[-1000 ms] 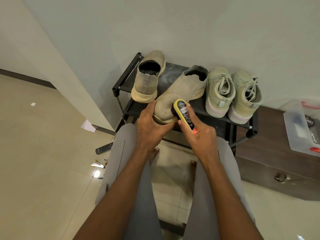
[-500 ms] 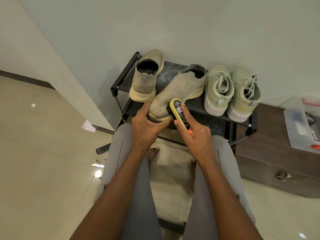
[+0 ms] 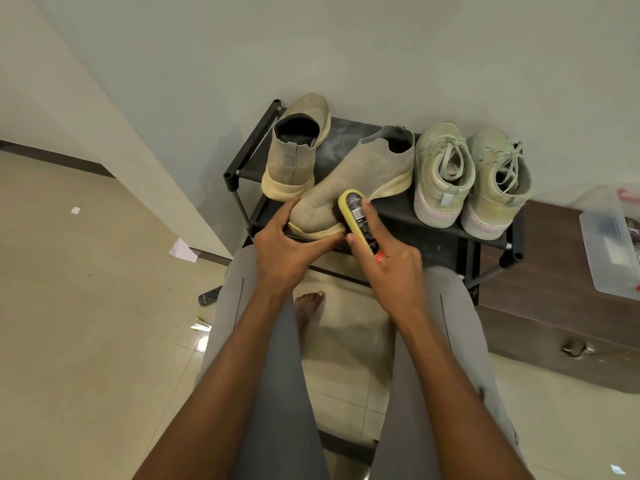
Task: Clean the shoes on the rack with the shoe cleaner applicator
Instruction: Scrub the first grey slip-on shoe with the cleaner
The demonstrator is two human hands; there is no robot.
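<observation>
Right hand point(image 3: 391, 271): fingers point(image 3: 364, 206) curled round the yellow shoe cleaner applicator point(image 3: 356, 216), its head pressed on the toe of the knit shoe point(image 3: 349, 188).

Left hand point(image 3: 284, 251): fingers point(image 3: 292, 206) and thumb clasp that shoe's toe and sole rim.

Knit shoe: lies askew at the front edge of the rack point(image 3: 433, 244), toe overhanging.
- Risk: a hard stroke toward the front edge could drag the shoe off if the left grip loosens.
- Risk: excess squeeze may flood the mesh.

Second knit shoe point(image 3: 294, 157): left rear corner, upright.

Laced pair point(image 3: 471, 178): right side; a wide stroke could nudge the nearer one.
</observation>
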